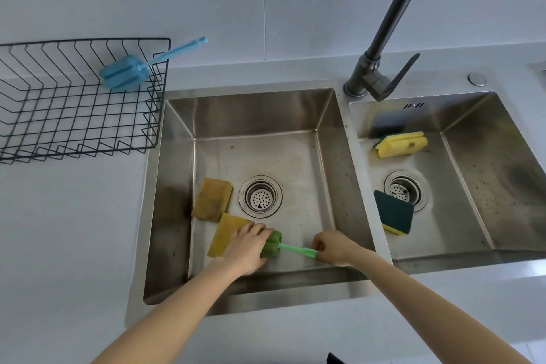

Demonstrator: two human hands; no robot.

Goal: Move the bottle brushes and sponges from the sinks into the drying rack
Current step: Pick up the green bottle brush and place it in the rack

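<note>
Both hands [291, 247] grip one green, foam-headed bottle brush [273, 245], lying flat.

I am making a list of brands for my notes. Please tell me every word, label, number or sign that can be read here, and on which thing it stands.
No text can be read in this view.
Right sink, back wall: a small dark mark below the faucet, too small to read; it may be overflow slots, not letters.
Sponges, brushes, drying rack: no visible label.
</note>
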